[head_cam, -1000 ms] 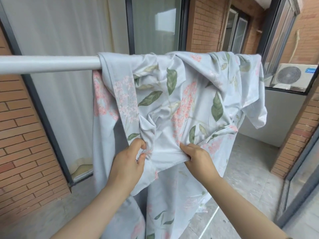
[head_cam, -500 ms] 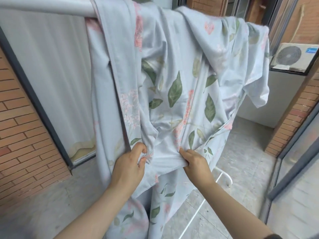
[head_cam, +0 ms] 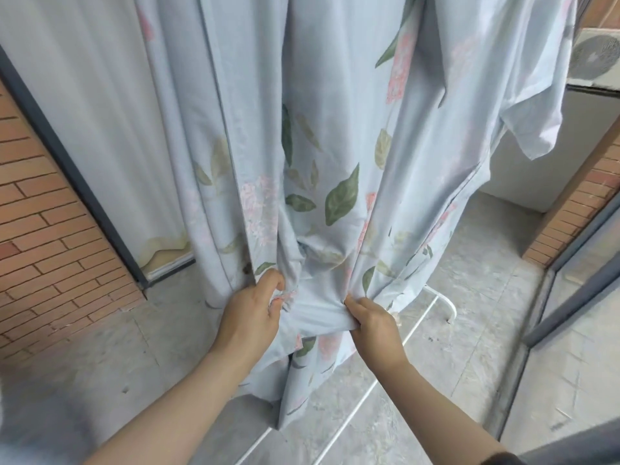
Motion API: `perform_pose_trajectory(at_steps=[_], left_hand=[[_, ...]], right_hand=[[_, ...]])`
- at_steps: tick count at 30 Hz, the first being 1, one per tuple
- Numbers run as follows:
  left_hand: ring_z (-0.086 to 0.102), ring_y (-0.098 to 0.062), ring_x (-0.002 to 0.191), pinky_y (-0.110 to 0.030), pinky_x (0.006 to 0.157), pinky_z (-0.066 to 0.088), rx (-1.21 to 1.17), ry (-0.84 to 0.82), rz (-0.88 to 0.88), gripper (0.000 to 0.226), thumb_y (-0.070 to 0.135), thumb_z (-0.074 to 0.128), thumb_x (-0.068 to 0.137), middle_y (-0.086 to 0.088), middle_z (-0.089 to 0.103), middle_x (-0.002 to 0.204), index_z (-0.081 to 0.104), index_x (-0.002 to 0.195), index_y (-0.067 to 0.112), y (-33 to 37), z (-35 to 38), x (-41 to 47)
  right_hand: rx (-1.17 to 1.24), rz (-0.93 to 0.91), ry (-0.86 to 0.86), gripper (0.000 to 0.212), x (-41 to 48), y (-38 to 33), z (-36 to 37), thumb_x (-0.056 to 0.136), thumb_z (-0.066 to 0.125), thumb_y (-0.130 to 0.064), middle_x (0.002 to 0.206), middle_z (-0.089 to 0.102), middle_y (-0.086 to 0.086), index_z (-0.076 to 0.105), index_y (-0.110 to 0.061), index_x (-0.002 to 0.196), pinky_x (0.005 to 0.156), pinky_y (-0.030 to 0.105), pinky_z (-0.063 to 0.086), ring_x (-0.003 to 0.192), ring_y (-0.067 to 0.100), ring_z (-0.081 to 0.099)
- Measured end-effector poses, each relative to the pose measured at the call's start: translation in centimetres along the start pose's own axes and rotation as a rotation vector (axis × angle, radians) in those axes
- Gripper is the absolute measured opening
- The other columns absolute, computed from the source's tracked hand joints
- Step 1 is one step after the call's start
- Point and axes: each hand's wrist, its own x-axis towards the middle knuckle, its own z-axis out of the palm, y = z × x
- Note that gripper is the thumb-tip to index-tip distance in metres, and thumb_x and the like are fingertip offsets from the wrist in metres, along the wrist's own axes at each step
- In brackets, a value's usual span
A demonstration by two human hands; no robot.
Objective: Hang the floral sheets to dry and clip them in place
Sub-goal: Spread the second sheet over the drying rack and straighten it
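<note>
- Pale blue floral sheet is hanging down through the frame's centre.
- Left hand is gripping its bunched lower edge.
- Right hand is pinching the same edge alongside.

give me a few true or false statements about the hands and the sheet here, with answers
1. The left hand and right hand both grip the floral sheet. True.
2. The sheet is plain white. False: it is pale blue with pink flowers and green leaves.
3. A clip pinches the sheet between the hands. False: no clip is in view.
4. A brick wall stands to the left. True.
</note>
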Motion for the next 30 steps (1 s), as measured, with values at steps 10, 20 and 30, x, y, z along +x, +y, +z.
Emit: perform_pose_trajectory(at_steps=[10,20,30], left_hand=[[0.046,-0.028,0.054,-0.028,0.051,0.027,-0.011,-0.020,-0.014,0.018,0.004,0.063,0.084,0.010,0.033,0.054,0.054,0.095,0.015,-4.4,4.9,-2.7],[0.032,-0.020,0.049,-0.029,0.048,0.022,0.016,-0.059,-0.081,0.017,0.005,0.062,0.086,0.013,0.028,0.050,0.054,0.097,0.015,-9.7,9.8,-5.6],[0.042,-0.018,0.052,-0.028,0.053,0.027,0.058,-0.129,-0.152,0.013,0.009,0.061,0.088,0.006,0.047,0.059,0.055,0.099,0.014,-14.6,15.1,-9.1]], right_hand=[[-0.003,0.035,-0.029,0.054,-2.4,2.0,6.5,0.073,0.065,0.001,0.080,0.062,-0.001,0.064,-0.015,0.125,0.060,0.023,0.047,0.071,0.022,0.062],[-0.013,0.052,-0.040,0.061,-4.8,3.6,14.2,0.068,0.066,0.007,0.076,0.060,0.001,0.063,-0.012,0.127,0.056,0.023,0.044,0.066,0.025,0.060],[0.026,0.069,-0.096,0.067,-8.5,6.2,21.9,0.067,0.068,0.008,0.077,0.061,0.000,0.060,-0.012,0.130,0.052,0.029,0.052,0.065,0.023,0.061]])
